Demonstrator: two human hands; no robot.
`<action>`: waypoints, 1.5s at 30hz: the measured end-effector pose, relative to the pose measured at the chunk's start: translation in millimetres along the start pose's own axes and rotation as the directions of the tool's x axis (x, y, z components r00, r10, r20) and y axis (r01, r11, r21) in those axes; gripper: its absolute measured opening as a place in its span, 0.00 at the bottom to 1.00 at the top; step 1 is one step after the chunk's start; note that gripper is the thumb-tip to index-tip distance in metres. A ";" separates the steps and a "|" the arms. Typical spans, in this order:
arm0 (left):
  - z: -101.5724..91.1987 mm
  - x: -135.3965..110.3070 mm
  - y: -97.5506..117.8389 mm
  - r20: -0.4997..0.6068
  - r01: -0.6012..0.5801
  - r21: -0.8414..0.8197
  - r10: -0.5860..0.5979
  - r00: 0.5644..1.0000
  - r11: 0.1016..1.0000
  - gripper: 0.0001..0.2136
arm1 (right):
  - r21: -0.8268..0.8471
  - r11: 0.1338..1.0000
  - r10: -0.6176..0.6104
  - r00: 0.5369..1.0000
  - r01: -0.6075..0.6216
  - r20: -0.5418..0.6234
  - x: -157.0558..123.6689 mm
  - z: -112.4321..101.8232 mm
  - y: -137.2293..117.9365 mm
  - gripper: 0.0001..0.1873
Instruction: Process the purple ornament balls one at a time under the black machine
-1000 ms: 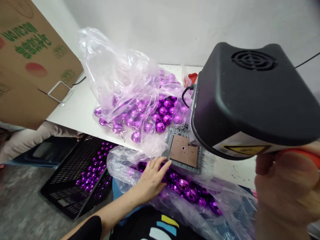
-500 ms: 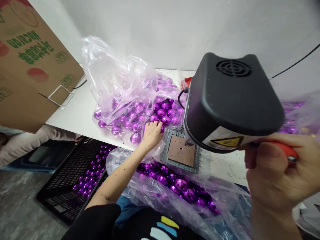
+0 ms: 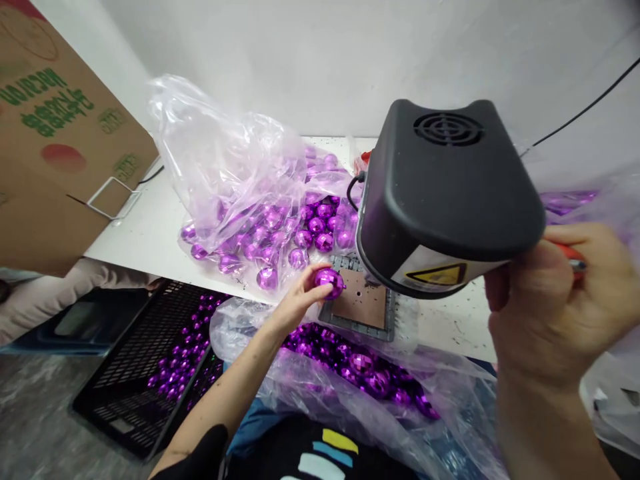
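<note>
Between the thumb and fingers of my left hand (image 3: 306, 293) is a shiny purple faceted ball (image 3: 330, 284), held over the left edge of a brown square plate (image 3: 359, 300) with a small hole in it. My right hand (image 3: 560, 307) is wrapped round a red handle (image 3: 571, 260) at the right side of a black press machine (image 3: 455, 180). The machine's head hides part of the plate and whatever lies under it. Behind my left hand, a clear plastic bag (image 3: 225, 153) lies open with many purple balls (image 3: 316, 225) in it.
A second plastic bag (image 3: 280, 373) of purple balls hangs at the white table's (image 3: 135, 247) front edge, by my lap. Lower left stands a black crate (image 3: 120, 380) holding small purple balls. A cardboard box (image 3: 65, 153) is at the left, a person's leg (image 3: 75, 293) beneath it.
My left hand has come out of the bag with a purple ball and moved towards the plate. My right hand stays on the handle. The view has shifted slightly.
</note>
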State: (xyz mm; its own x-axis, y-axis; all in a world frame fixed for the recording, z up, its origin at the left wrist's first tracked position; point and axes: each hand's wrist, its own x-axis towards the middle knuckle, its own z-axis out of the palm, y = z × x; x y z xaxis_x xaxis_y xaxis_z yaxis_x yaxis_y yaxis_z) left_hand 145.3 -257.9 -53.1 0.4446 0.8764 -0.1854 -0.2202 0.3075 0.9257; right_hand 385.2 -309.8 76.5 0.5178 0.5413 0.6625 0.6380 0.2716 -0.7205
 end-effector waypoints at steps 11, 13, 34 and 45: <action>29.1 15.3 -32.8 0.140 -0.297 0.736 0.292 0.946 0.608 0.20 | 0.018 0.999 0.039 0.999 -0.039 0.001 0.7 1.0 0.7 0.21; 31.4 16.4 -34.6 0.181 -0.335 0.782 0.323 0.929 0.526 0.20 | 0.004 0.999 0.044 0.999 -0.044 0.000 0.7 0.8 0.7 0.22; 52.5 28.3 -53.1 0.094 -0.237 0.854 0.309 0.946 0.463 0.18 | 0.001 0.994 -0.111 0.993 0.111 -0.042 -25.1 -8.3 8.3 0.14; 52.4 28.4 -53.6 0.085 -0.217 0.854 0.285 0.955 0.472 0.16 | 0.054 0.965 -0.261 0.902 0.258 0.344 -63.4 -38.0 36.5 0.11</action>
State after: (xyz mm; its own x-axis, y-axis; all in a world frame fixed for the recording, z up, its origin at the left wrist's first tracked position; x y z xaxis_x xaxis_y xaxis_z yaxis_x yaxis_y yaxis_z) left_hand 215.2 -268.9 -90.7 0.4357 0.8927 0.1153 0.5410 -0.3620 0.7591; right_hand 397.4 -364.5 15.9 0.1049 0.6911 0.7151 0.7183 0.4446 -0.5351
